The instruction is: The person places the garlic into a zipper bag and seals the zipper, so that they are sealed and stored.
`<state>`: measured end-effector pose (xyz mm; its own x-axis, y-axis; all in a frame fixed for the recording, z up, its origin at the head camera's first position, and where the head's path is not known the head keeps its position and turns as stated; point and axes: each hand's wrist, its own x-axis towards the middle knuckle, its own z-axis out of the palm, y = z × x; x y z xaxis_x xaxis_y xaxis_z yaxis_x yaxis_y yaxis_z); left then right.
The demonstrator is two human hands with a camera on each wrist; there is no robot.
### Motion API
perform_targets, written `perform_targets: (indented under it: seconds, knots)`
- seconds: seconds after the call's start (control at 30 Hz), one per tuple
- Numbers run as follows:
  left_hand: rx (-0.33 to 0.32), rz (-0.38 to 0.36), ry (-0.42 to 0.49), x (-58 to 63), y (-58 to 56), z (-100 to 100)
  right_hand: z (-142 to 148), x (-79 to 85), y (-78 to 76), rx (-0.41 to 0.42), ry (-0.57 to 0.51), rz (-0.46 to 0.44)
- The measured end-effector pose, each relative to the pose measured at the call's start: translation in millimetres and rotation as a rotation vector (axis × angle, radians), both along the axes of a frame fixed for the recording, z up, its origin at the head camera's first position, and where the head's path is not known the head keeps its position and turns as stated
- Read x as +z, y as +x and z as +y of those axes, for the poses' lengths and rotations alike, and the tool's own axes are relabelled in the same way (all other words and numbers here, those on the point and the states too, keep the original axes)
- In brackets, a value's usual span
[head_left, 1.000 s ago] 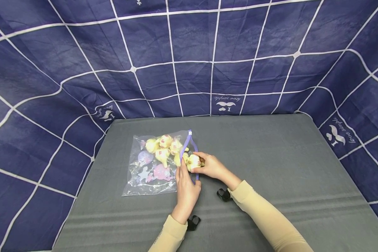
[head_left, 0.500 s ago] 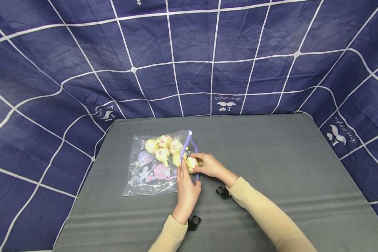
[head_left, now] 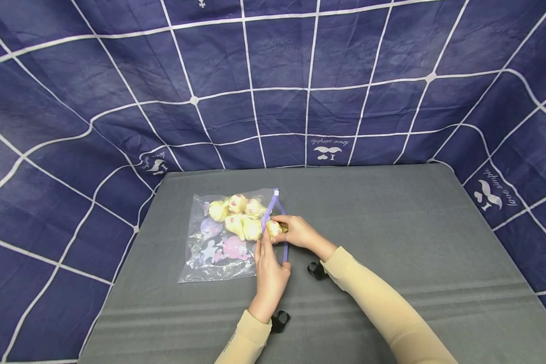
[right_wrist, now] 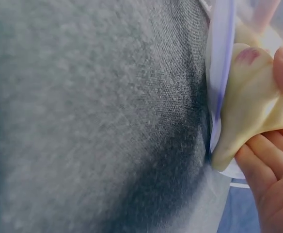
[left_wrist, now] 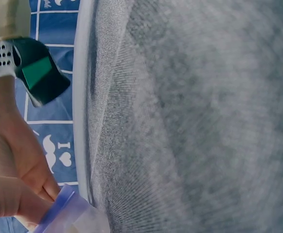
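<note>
A clear zip bag (head_left: 195, 268) with a purple zip strip (head_left: 270, 206) lies on its side, its mouth facing right. Several pale yellow garlic bulbs (head_left: 236, 203) are inside, toward the far side. My left hand (head_left: 271, 275) holds the near part of the mouth; in the left wrist view the thumb and fingers pinch the purple edge. With thumb and fingers my right hand (head_left: 302, 233) grips another garlic bulb (right_wrist: 250, 92) at the bag's mouth. This bulb has a purplish mark and its stem points down beside the purple strip in the right wrist view.
The bag rests on a grey cloth-covered table (head_left: 391, 227). Behind and at both sides hangs a blue curtain (head_left: 277, 60) with white grid lines. A black strap device (head_left: 280, 321) is on the left wrist, and another black device (head_left: 316, 270) on the right.
My right hand has moved left and slightly away from me, bringing the garlic bulb further into the bag's mouth. Bulbs inside have shifted left. The left hand stays in place.
</note>
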<state>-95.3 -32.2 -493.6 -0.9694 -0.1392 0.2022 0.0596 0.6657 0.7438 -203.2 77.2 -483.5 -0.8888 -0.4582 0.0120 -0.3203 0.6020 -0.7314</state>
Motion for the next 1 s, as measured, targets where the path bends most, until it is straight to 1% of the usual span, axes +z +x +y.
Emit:
perform_targets:
  seconds: [0.17, 0.23, 0.43, 0.63, 0.8, 0.9, 1.0]
  knots:
    - [-0.003, 0.000, -0.007, 0.6, 0.7, 1.0, -5.7, -2.3, -7.3, -0.041, -0.031, -0.019]
    - [0.003, 0.001, -0.002, 0.7, 1.4, 1.4, -8.2, -2.6, -9.5, -0.061, -0.056, -0.031]
    - [0.019, -0.008, 0.005, 0.4, 1.9, 2.0, -16.2, -3.7, -15.5, -0.102, -0.079, -0.061]
    - [0.020, 0.006, 0.002, -0.5, 0.9, 1.4, -25.6, -4.1, -19.5, -0.125, -0.126, -0.103]
    - [0.019, 0.000, -0.003, -0.4, 0.6, 0.8, -30.6, -3.3, -19.8, -0.146, -0.120, -0.131]
    - [0.015, -0.010, 0.001, -0.4, 0.5, 0.4, -30.7, -4.8, -19.5, -0.149, -0.131, -0.139]
    - [0.012, -0.010, 0.002, -0.6, 0.8, 0.3, -28.1, -7.2, -19.2, -0.132, -0.173, -0.161]
